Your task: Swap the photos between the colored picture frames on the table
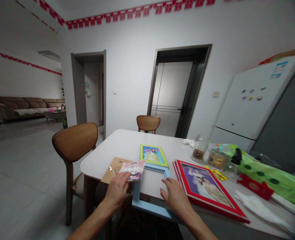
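Observation:
My left hand [117, 188] pinches the lower left part of a pink-toned photo print [136, 168], above the left side of a light blue picture frame [136, 195]. A brown backing board [112, 175] with metal clips lies flat to the left, partly under the photo. My right hand [175, 195] grips the blue frame's right side, its thumb inside the opening. The frame's middle is bare and shows the tabletop, and its near end reaches past the table edge. Beyond it lies a lime green framed picture [154, 155].
Red picture frames [210, 190] lie stacked at the right. Behind them stand a glass jar [200, 148] and a glass container [216, 159]. A green plastic bag [270, 178], a red box [255, 185] and a tissue [260, 208] lie farther right. Wooden chairs [76, 141] flank the white table [127, 141].

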The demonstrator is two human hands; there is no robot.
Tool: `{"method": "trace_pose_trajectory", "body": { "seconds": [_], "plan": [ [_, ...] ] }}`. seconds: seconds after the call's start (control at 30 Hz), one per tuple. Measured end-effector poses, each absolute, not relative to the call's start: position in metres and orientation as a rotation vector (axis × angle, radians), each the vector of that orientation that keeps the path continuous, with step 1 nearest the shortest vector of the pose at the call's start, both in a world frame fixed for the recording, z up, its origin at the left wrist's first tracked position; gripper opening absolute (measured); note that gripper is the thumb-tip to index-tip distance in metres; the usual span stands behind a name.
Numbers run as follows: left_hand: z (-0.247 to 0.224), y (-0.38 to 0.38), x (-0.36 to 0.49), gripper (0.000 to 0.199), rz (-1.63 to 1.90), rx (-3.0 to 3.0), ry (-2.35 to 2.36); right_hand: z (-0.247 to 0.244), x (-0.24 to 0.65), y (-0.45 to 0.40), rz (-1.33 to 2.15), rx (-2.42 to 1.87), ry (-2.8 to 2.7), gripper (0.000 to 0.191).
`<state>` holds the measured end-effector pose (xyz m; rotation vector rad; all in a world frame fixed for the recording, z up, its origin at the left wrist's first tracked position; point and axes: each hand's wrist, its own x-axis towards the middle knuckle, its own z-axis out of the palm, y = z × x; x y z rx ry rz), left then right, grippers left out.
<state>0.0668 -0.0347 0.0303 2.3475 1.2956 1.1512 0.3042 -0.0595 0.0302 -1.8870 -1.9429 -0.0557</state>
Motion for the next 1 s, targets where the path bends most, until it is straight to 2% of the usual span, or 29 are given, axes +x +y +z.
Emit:
{"method": "trace_pose_trajectory", "body": {
  "seconds": [0.1,0.17,0.3,0.37,0.47,0.6,0.8,1.0],
  "plan": [
    [0.046,-0.026,0.073,0.03,1.486,1.841,1.21,0.035,0.293,-0.059,0.17,-1.711,-1.85,0.037],
    [0.055,-0.026,0.086,0.033,1.585,1.428,1.041,0.036,0.283,-0.057,0.427,-1.625,-1.728,0.038],
    [0.05,-0.042,0.128,0.04,1.549,0.858,0.683,0.033,0.262,-0.051,1.08,-1.383,-1.179,0.041],
    [0.039,-0.051,0.144,0.042,1.472,0.805,0.627,0.034,0.258,-0.05,1.194,-1.177,-0.901,0.038],
    [0.027,-0.053,0.148,0.041,1.412,0.861,0.685,0.038,0.268,-0.047,1.153,-1.082,-0.728,0.039],
    [0.025,-0.043,0.128,0.044,1.404,1.105,0.979,0.037,0.3,-0.04,1.116,-1.312,-0.814,0.044],
    [0.017,-0.054,0.119,0.046,1.003,1.88,1.229,0.026,0.319,-0.029,0.716,-1.764,-1.215,0.045],
    [0.007,-0.062,0.12,0.055,0.804,2.138,1.238,0.028,0.314,-0.022,0.542,-1.857,-1.298,0.046]
  ]
}}
